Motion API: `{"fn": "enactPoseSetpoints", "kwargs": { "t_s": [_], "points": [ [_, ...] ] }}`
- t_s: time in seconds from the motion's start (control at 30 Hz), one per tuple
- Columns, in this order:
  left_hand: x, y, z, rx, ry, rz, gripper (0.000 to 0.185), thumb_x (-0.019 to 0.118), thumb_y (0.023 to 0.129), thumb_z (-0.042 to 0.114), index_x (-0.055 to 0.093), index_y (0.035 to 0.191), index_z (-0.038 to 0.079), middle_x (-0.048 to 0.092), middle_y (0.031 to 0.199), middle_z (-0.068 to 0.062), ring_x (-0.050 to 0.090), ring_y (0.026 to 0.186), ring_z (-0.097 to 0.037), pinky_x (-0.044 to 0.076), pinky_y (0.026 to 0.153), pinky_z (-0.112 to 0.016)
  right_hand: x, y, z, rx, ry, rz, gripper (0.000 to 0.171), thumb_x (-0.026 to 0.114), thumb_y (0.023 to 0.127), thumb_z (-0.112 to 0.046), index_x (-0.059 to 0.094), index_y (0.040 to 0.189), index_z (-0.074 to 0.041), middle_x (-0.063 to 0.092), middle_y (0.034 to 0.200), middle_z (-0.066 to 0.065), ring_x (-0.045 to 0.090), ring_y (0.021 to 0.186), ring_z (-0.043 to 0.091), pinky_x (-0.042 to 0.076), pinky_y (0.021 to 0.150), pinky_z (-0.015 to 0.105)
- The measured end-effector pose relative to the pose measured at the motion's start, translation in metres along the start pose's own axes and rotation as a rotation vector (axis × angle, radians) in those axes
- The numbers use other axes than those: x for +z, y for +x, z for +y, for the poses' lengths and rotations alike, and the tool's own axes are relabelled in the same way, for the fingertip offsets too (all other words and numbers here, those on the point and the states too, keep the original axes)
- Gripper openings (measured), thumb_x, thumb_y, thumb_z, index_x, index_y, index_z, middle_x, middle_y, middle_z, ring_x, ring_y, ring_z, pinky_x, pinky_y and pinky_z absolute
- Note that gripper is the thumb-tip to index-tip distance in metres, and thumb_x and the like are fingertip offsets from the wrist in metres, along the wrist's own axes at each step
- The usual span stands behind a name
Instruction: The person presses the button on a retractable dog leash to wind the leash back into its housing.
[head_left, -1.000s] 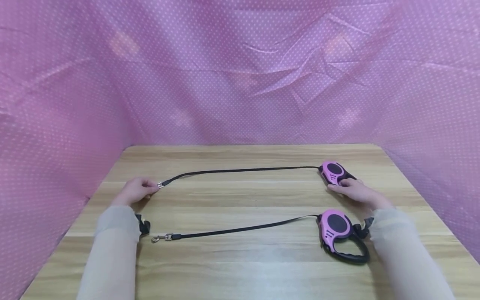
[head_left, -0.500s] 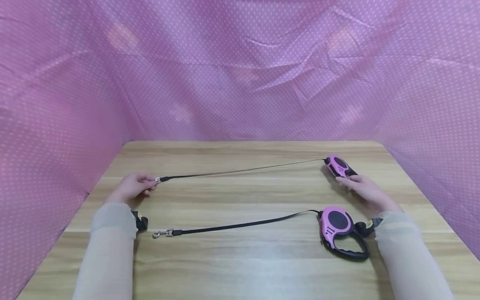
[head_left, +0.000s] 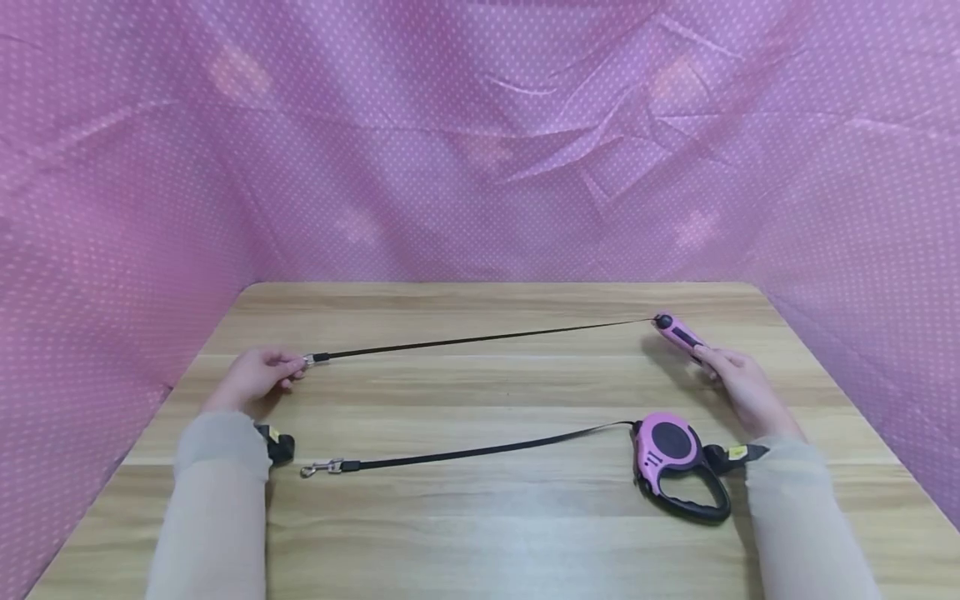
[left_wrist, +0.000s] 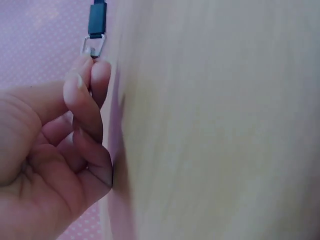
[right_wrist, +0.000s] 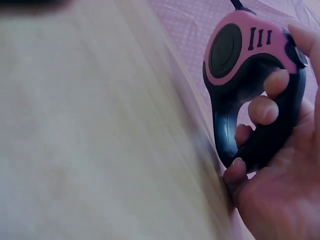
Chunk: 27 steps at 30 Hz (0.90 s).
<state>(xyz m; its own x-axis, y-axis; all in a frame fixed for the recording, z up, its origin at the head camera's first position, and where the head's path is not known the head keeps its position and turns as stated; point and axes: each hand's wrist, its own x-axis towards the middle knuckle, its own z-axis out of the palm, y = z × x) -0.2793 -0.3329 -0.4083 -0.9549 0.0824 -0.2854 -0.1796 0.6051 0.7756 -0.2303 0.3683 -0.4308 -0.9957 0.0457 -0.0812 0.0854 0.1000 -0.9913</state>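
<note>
My left hand (head_left: 258, 377) pinches the metal clip (left_wrist: 94, 46) at the end of a black leash strap (head_left: 480, 338). That strap runs taut across to a pink and black retractable leash (right_wrist: 240, 47). Around the leash's black handle curl the fingers of my right hand (head_left: 746, 389); the right wrist view shows several of them passing through the loop. The held leash is tipped on edge, raised off the table. Nearer to me, a second retractable leash (head_left: 672, 442) lies flat, its strap (head_left: 465, 453) stretched leftward to a metal snap hook (head_left: 321, 468).
The wood-grain table (head_left: 465, 550) bears both leashes. Pink dotted cloth (head_left: 480, 167) hangs behind it and along both sides. A black wrist camera (head_left: 279, 446) sits by the left sleeve, another (head_left: 735, 457) by the right sleeve, close to the second leash's handle.
My right hand has lifted the far leash off the table and turned it on edge, shifting it slightly right. Its strap went from slack to taut. My left hand moved slightly left with the clip.
</note>
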Motion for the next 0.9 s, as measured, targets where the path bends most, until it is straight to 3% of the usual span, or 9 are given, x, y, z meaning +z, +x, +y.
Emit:
{"fn": "enactPoseSetpoints", "kwargs": {
  "t_s": [0.23,0.4,0.47,0.53,0.73,0.9],
  "points": [
    [0.0064,-0.0003,-0.0055,-0.011,-0.090,0.060,0.039,0.054,0.103,0.018,0.052,0.129,-0.010,0.068,0.100,-0.005,0.058,0.076,-0.006,0.054,0.072,-0.022,-0.0026,-0.0056,0.0051,-0.115,0.197,0.054,0.038,0.057,0.101,-0.016,0.053,0.063,-0.015,0.050,0.066,-0.010,0.046,0.070,0.007,0.041,0.064,0.020],
    [0.0080,0.0016,-0.0036,0.018,-0.008,0.098,0.039,0.055,0.102,0.020,0.054,0.127,-0.009,0.070,0.102,-0.011,0.060,0.075,-0.006,0.055,0.070,-0.023,-0.0032,-0.0075,0.0036,-0.161,0.268,0.067,0.040,0.056,0.100,-0.012,0.051,0.061,-0.012,0.051,0.067,-0.009,0.047,0.072,0.008,0.041,0.065,0.020],
    [0.0073,0.0014,-0.0024,0.019,0.019,0.101,0.038,0.055,0.102,0.021,0.055,0.127,-0.009,0.070,0.104,-0.013,0.060,0.076,-0.006,0.055,0.071,-0.023,-0.0025,-0.0075,0.0028,-0.173,0.283,0.075,0.040,0.057,0.100,-0.010,0.051,0.060,-0.011,0.052,0.066,-0.008,0.048,0.072,0.007,0.041,0.065,0.020],
    [0.0061,0.0003,-0.0030,0.010,-0.013,0.097,0.039,0.055,0.102,0.021,0.053,0.129,-0.009,0.070,0.104,-0.012,0.060,0.077,-0.007,0.055,0.071,-0.023,-0.0018,-0.0065,0.0024,-0.188,0.294,0.085,0.041,0.057,0.100,-0.009,0.051,0.059,-0.011,0.051,0.064,-0.008,0.048,0.070,0.007,0.040,0.064,0.020],
    [0.0033,-0.0053,-0.0041,-0.030,-0.180,0.083,0.044,0.056,0.102,0.021,0.048,0.134,-0.007,0.070,0.098,0.002,0.059,0.080,-0.006,0.054,0.075,-0.022,-0.0038,-0.0041,0.0033,-0.187,0.277,0.077,0.042,0.057,0.099,-0.008,0.051,0.058,-0.013,0.049,0.060,-0.010,0.044,0.066,0.005,0.037,0.061,0.022],
    [0.0019,-0.0070,-0.0023,0.010,-0.136,0.102,0.043,0.055,0.102,0.021,0.049,0.134,-0.008,0.070,0.100,-0.001,0.060,0.080,-0.006,0.054,0.076,-0.024,-0.0069,-0.0023,-0.0006,-0.152,0.277,0.054,0.041,0.057,0.100,-0.010,0.053,0.059,-0.015,0.048,0.060,-0.011,0.044,0.065,0.005,0.038,0.062,0.022]
  ]
}}
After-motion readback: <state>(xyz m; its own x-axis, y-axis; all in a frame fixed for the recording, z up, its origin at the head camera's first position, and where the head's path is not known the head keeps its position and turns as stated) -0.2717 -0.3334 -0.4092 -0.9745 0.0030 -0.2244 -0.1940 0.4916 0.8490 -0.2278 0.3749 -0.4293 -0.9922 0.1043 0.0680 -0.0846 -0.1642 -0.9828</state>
